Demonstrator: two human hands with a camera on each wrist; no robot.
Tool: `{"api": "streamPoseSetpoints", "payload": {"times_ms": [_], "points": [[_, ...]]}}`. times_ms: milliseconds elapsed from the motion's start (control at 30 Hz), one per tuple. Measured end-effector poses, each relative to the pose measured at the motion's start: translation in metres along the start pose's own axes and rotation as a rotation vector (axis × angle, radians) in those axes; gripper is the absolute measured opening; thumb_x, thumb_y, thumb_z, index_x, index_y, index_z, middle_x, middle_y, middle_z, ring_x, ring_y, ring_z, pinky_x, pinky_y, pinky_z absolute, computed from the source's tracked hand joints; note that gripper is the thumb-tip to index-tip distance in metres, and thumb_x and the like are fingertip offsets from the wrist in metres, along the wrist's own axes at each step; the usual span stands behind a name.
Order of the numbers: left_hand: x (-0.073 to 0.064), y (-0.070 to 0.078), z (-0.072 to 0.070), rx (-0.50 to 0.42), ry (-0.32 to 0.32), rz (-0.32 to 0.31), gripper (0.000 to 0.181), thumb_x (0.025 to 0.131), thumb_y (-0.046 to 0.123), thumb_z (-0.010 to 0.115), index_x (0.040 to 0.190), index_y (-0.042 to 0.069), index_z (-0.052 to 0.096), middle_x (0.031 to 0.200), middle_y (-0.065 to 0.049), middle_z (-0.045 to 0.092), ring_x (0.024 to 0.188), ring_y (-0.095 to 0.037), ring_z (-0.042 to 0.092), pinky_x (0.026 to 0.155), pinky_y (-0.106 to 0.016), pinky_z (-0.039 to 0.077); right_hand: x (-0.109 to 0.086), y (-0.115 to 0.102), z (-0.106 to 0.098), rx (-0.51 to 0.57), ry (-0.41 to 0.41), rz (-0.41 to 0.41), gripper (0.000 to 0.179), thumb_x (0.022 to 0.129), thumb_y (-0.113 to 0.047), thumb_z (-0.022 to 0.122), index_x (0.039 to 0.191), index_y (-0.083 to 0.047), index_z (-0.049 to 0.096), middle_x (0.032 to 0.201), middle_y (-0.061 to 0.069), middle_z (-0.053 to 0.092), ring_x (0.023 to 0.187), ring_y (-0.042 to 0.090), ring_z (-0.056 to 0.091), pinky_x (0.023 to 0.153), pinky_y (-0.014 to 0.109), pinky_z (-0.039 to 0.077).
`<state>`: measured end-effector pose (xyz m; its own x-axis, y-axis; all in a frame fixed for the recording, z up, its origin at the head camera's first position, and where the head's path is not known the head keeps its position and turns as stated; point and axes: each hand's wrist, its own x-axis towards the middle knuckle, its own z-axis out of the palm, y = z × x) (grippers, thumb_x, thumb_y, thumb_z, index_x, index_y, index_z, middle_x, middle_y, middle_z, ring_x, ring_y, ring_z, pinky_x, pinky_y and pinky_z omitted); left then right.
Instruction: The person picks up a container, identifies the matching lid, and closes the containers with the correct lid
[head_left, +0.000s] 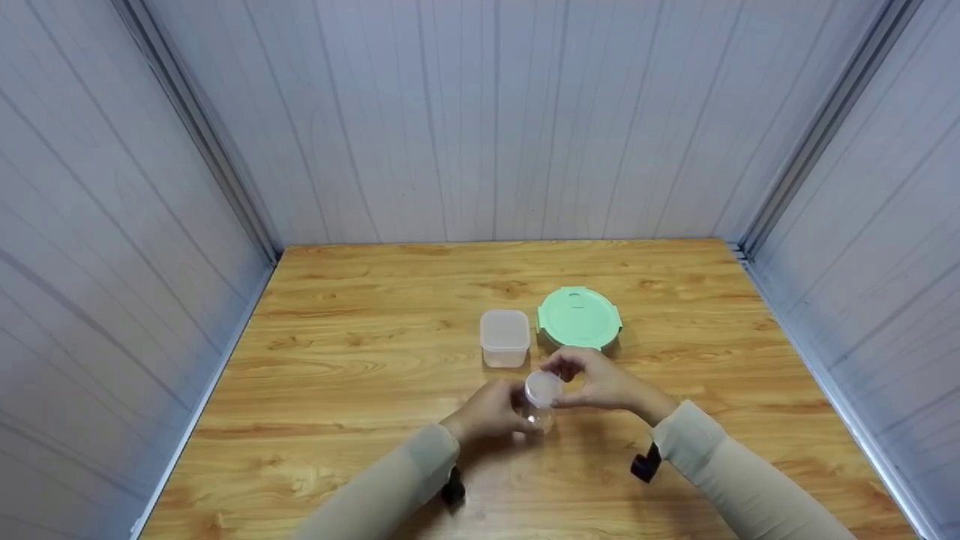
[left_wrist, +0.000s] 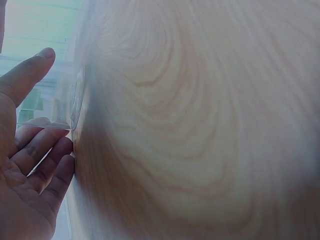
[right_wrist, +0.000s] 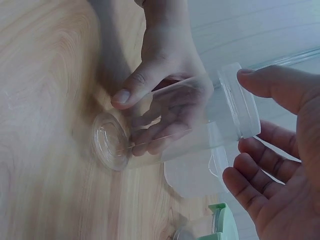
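A clear cylindrical jar (right_wrist: 112, 145) with a frosted white lid (head_left: 544, 388) stands upright on the wooden table between the two hands. My left hand (head_left: 491, 411) holds the jar's body from the left, thumb in front and fingers curving behind, as the right wrist view shows through the clear wall. From the right, my right hand (head_left: 600, 381) pinches the lid's rim between thumb and fingers. In the left wrist view, the jar's base edge (left_wrist: 77, 100) shows beside the fingers (left_wrist: 42, 152) of the left hand, close to the tabletop.
Just behind the jar is a square translucent container (head_left: 505, 337). To its right sits a round container with a mint green clip lid (head_left: 579, 319). Pale panelled walls (head_left: 495, 120) enclose the table (head_left: 360, 300) at the back and both sides.
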<state>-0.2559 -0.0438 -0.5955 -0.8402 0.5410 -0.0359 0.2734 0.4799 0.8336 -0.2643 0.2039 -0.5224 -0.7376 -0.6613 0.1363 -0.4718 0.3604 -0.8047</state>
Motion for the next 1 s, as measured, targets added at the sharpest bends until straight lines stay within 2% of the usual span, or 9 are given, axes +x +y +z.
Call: {"api": "streamPoseSetpoints", "payload": {"times_ms": [100, 367, 633, 767, 900, 1000], "points": [[0.000, 0.000, 0.000, -0.005, -0.004, 0.003, 0.032, 0.081, 0.022, 0.098, 0.105, 0.017, 0.077, 0.091, -0.001, 0.074, 0.077, -0.003, 0.059, 0.072, -0.023, 0.050, -0.002, 0.000, 0.002, 0.011, 0.027, 0.019, 0.045, 0.085, -0.013, 0.092, 0.123, 0.002, 0.072, 0.112, 0.018, 0.073, 0.097, 0.015, 0.062, 0.088, 0.030, 0.055], [0.000, -0.001, 0.001, -0.016, -0.003, -0.009, 0.033, 0.081, 0.022, 0.098, 0.107, 0.017, 0.078, 0.090, 0.009, 0.070, 0.080, -0.004, 0.060, 0.076, -0.025, 0.053, -0.007, -0.002, 0.012, 0.008, 0.108, 0.064, 0.044, 0.085, -0.017, 0.094, 0.118, 0.002, 0.071, 0.105, 0.014, 0.072, 0.091, 0.023, 0.064, 0.083, 0.030, 0.056], [0.000, 0.000, 0.000, 0.006, 0.003, -0.006, 0.035, 0.080, 0.023, 0.098, 0.109, 0.016, 0.078, 0.094, 0.001, 0.075, 0.079, -0.004, 0.060, 0.075, -0.024, 0.053, -0.010, -0.006, 0.021, 0.008, 0.182, 0.101, 0.046, 0.083, -0.022, 0.096, 0.114, 0.000, 0.070, 0.096, 0.006, 0.067, 0.085, 0.023, 0.061, 0.077, 0.025, 0.052], [-0.001, 0.001, 0.000, 0.020, 0.006, 0.002, 0.036, 0.079, 0.024, 0.099, 0.107, 0.016, 0.078, 0.090, 0.005, 0.073, 0.078, -0.004, 0.060, 0.074, -0.024, 0.052, -0.009, -0.005, 0.019, -0.002, 0.153, 0.068, 0.048, 0.084, -0.021, 0.095, 0.120, 0.001, 0.071, 0.104, 0.009, 0.072, 0.091, 0.019, 0.064, 0.082, 0.027, 0.055], [-0.001, 0.001, 0.000, 0.023, -0.002, -0.007, 0.035, 0.079, 0.025, 0.099, 0.105, 0.017, 0.077, 0.087, 0.010, 0.069, 0.077, -0.003, 0.060, 0.073, -0.023, 0.052, -0.007, -0.002, 0.012, -0.021, 0.069, 0.006, 0.054, 0.088, -0.018, 0.091, 0.133, 0.003, 0.069, 0.119, 0.016, 0.075, 0.103, 0.016, 0.067, 0.093, 0.037, 0.060], [-0.001, 0.001, 0.000, 0.025, -0.004, -0.012, 0.035, 0.079, 0.026, 0.099, 0.105, 0.018, 0.077, 0.086, 0.012, 0.068, 0.077, -0.003, 0.060, 0.073, -0.023, 0.052, -0.004, -0.002, 0.006, -0.027, 0.007, -0.023, 0.056, 0.090, -0.017, 0.089, 0.137, 0.006, 0.068, 0.124, 0.018, 0.073, 0.107, 0.015, 0.067, 0.095, 0.038, 0.060]]}}
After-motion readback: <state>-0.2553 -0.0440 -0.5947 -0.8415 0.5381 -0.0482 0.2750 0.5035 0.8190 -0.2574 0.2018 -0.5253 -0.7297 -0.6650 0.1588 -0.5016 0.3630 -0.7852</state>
